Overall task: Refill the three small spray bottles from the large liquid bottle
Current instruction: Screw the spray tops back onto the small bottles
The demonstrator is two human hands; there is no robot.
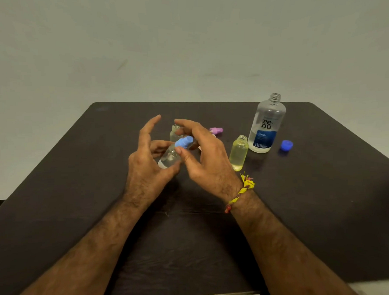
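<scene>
Head view: left hand [149,161] grip grasping small clear spray bottle [170,156], tilted, centre frame; right hand [202,154] grip pinching its blue spray cap [184,142]. Yellow-filled bottle [238,153] and second clear bottle [174,133] stand uncapped on dark surface [77,187]; purple spray cap [216,131] lies beyond. Large liquid bottle [267,125] open at right, blue lid [286,145] beside.
Risks: tilted bottle leaking if cap cross-threads; elbow or wrist toppling open bottles.
Label: "re-nu"; smaller print illegible.
</scene>
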